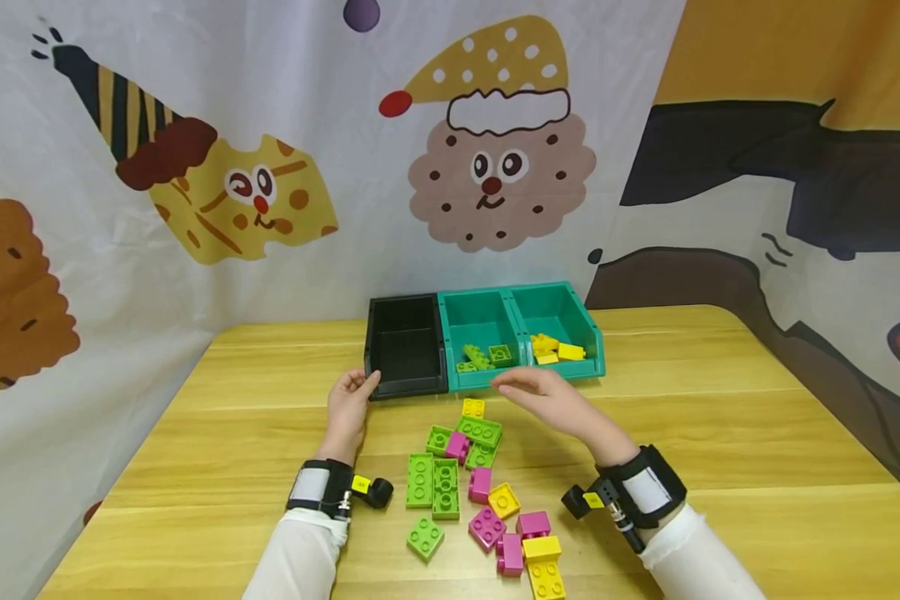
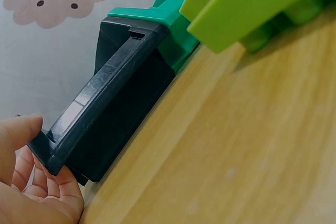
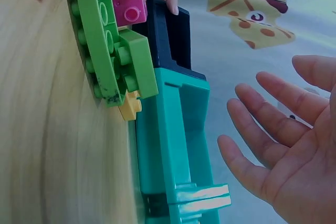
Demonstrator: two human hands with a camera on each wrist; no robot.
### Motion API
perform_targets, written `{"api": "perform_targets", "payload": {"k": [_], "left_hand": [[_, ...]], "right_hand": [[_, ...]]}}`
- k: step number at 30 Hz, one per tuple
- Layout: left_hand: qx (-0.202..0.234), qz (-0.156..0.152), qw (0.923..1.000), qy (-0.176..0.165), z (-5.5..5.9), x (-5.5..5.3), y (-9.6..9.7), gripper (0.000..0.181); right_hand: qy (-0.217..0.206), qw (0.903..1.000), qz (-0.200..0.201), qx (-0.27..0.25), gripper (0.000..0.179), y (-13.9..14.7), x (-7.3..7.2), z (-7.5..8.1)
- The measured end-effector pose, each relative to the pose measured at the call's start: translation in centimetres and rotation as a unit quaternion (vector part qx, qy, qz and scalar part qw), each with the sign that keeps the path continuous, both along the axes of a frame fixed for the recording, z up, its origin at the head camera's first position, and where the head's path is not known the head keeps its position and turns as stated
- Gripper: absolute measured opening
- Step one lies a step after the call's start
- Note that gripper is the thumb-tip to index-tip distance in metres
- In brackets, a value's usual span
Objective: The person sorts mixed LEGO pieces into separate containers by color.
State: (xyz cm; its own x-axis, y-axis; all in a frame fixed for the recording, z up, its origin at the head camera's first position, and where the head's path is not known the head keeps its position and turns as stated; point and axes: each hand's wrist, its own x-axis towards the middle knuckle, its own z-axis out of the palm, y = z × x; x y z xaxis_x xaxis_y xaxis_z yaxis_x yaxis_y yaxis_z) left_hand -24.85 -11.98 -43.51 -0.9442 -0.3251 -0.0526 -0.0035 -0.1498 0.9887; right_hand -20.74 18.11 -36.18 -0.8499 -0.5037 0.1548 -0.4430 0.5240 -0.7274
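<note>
Apparently to steady it, a person's left hand (image 1: 348,408) pinches the near left corner of the black bin (image 1: 412,388) on a wooden counter (image 1: 232,458), thumb above the rim and fingers below. The right hand (image 1: 543,396) grasps nothing; it hovers with fingers loosely extended, to the right of the black bin and level with its near edge.

Flush against the black bin's right side stands the middle teal bin (image 1: 480,310), with green blocks (image 1: 478,357) inside; beyond it, the outer teal bin (image 1: 551,302) carries yellow blocks (image 1: 570,352), a division that looks deliberate, by colour.

Loose blocks lie on the person's side of the black bin, mostly toward its right. A small yellow block (image 1: 473,408) sits just off the black bin's near right corner, between the two hands and close to the right fingertips. Loose green blocks (image 1: 420,481) lie directly in front of the black bin, nearer the left wrist than the right, while pink blocks (image 1: 487,528) spread farther from it, between the forearms. A printed cloth (image 1: 360,258) hangs behind the black bin.
</note>
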Motion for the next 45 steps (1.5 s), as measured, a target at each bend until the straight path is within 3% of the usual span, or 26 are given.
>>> {"api": "perform_targets", "payload": {"k": [11,22,28,31,36,42,45], "left_hand": [[0.005,0.004,0.9999,0.01,-0.2,0.0,0.1,0.014],[-0.004,0.006,1.0,0.006,-0.3,-0.1,0.1,0.013],[0.0,0.006,1.0,0.007,-0.3,-0.1,0.1,0.013],[-0.004,0.006,0.9999,0.007,-0.3,-0.1,0.0,0.013],[-0.006,0.002,1.0,0.003,0.2,0.2,0.0,0.015],[0.007,-0.009,0.9999,-0.005,0.7,0.4,0.0,0.013],[0.01,-0.006,0.9999,-0.003,0.0,-0.1,-0.1,0.014]], "right_hand": [[-0.025,0.9996,-0.009,-0.008,0.032,1.7,0.9,-1.0],[-0.024,0.9997,0.0,0.005,0.033,2.2,1.5,-0.6],[-0.037,0.9966,0.035,0.065,0.061,2.2,2.8,0.8],[-0.036,0.9878,0.078,0.13,0.079,2.0,3.8,1.6],[-0.075,0.9634,0.125,0.225,0.093,0.9,6.0,2.3],[-0.114,0.9445,0.1,0.291,0.097,-0.8,7.5,2.0],[-0.13,0.9353,0.085,0.318,0.096,-1.2,7.7,1.5]]}}
